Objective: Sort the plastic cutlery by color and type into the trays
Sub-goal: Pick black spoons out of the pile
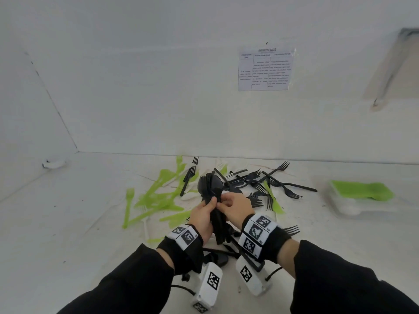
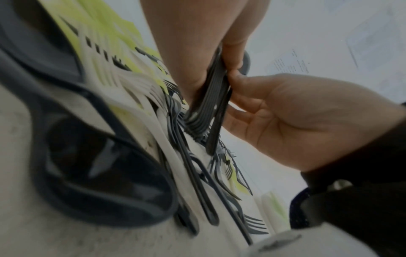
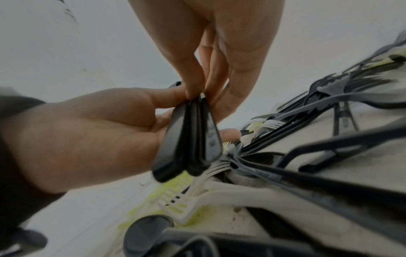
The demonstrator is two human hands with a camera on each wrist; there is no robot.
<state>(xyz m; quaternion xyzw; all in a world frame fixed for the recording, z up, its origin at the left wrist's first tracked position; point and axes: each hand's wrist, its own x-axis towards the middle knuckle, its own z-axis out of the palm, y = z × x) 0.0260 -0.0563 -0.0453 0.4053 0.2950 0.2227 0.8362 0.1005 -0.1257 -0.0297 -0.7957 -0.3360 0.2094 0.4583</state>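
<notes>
Both hands, left (image 1: 202, 214) and right (image 1: 235, 207), clamp fingers on the black spoons (image 1: 209, 185), stacked upright, bowls pointing up and away.

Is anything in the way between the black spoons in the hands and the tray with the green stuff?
Nothing tall. Loose black forks lie on the table between the spoons and the tray.
</notes>
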